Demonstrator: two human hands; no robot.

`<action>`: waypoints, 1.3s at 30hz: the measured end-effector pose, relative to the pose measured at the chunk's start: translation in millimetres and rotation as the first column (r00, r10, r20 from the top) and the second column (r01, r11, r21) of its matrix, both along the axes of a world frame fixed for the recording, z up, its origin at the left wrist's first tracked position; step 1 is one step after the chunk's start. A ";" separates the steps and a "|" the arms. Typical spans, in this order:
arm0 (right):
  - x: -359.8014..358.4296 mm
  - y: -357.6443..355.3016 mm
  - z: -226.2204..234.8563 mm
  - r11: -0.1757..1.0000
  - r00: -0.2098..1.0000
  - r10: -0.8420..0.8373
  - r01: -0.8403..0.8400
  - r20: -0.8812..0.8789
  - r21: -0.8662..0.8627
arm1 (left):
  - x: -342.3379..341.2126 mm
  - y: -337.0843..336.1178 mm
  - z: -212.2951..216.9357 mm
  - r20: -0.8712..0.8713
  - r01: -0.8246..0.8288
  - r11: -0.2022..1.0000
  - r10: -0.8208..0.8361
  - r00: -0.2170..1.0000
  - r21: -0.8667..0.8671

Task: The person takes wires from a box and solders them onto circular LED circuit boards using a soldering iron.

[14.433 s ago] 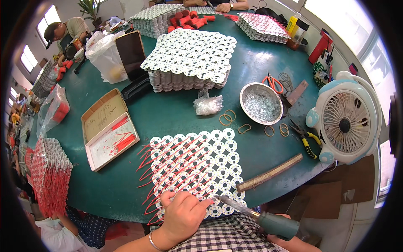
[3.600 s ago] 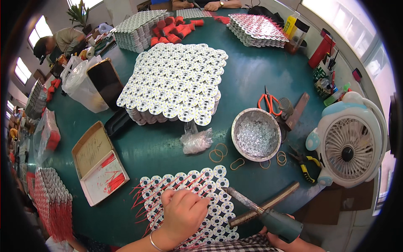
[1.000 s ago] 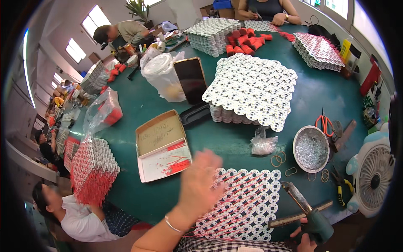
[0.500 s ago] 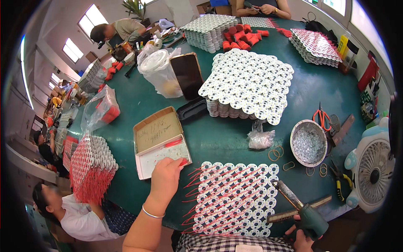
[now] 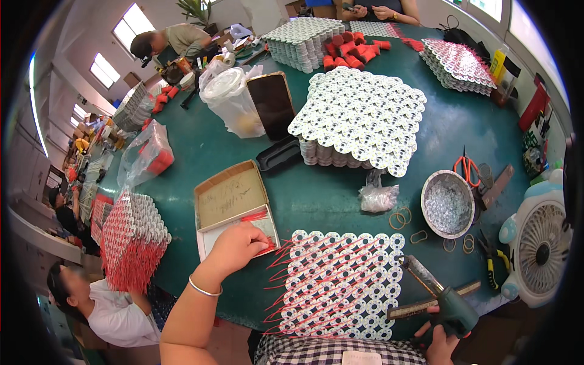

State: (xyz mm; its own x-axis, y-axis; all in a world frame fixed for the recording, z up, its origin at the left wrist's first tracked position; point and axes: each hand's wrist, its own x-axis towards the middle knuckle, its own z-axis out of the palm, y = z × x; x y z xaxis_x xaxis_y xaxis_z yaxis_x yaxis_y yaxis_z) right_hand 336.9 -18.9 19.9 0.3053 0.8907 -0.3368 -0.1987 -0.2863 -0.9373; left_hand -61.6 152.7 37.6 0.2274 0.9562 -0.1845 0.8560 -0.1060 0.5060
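My left hand (image 5: 240,244) is over the near right part of an open cardboard box (image 5: 233,201), its fingers pinched on red wires (image 5: 266,247). More red wires lie inside the box. To the right is a sheet of joined round white circuit boards (image 5: 340,289), with red wires running slantwise over it and sticking out past its left edge. My right hand (image 5: 439,345) grips the green handle of a soldering gun (image 5: 451,310) at the lower right. Its metal tip points up and left, beside the sheet's right edge; whether it touches cannot be told.
A steel ruler (image 5: 426,307) lies under the soldering gun. Right of the sheet are a metal bowl (image 5: 448,204), red-handled scissors (image 5: 467,169), pliers (image 5: 494,261) and a fan (image 5: 540,243). Behind stand a big board stack (image 5: 365,118) and a phone (image 5: 272,104). Other people sit around.
My left hand has moved left and slightly down, from the box's right corner to over its tray. The soldering gun has shifted slightly right.
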 end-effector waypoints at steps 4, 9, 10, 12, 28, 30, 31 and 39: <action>6.6 -1.3 -20.3 0.999 0.999 -0.035 0.033 0.038 0.040 | 0.2 -5.7 -0.9 0.022 -0.049 0.997 0.048 0.999 0.063; 18.5 -0.8 -9.6 0.973 0.973 0.229 -0.228 0.037 -0.024 | 15.4 -27.8 12.8 -0.157 0.032 0.929 0.028 0.987 0.368; 20.5 -2.3 -10.6 0.970 0.973 0.232 -0.231 0.011 -0.074 | 19.4 -32.3 8.6 -0.156 0.033 0.930 0.026 0.987 0.367; 11.1 0.9 -19.1 0.995 0.995 0.096 -0.097 0.040 0.008 | 26.4 -41.9 0.6 -0.238 -0.008 0.903 0.122 0.964 0.430; 5.5 5.7 -24.8 0.982 0.999 0.025 -0.030 0.029 0.185 | -2.2 -8.2 1.8 -0.140 -0.067 0.955 0.111 0.984 0.289; 5.6 6.6 -24.3 0.987 0.999 0.011 -0.016 0.033 0.159 | -5.0 -4.1 4.1 -0.120 -0.053 0.961 0.088 0.989 0.272; 5.5 6.8 -24.2 0.991 0.999 -0.005 0.000 0.037 0.132 | -7.1 -2.3 4.6 -0.126 -0.024 0.971 0.055 0.990 0.238; 1.8 10.7 -18.5 0.988 0.999 0.022 -0.028 0.043 0.150 | -33.1 13.7 3.8 0.162 -0.155 0.963 0.192 0.968 -0.219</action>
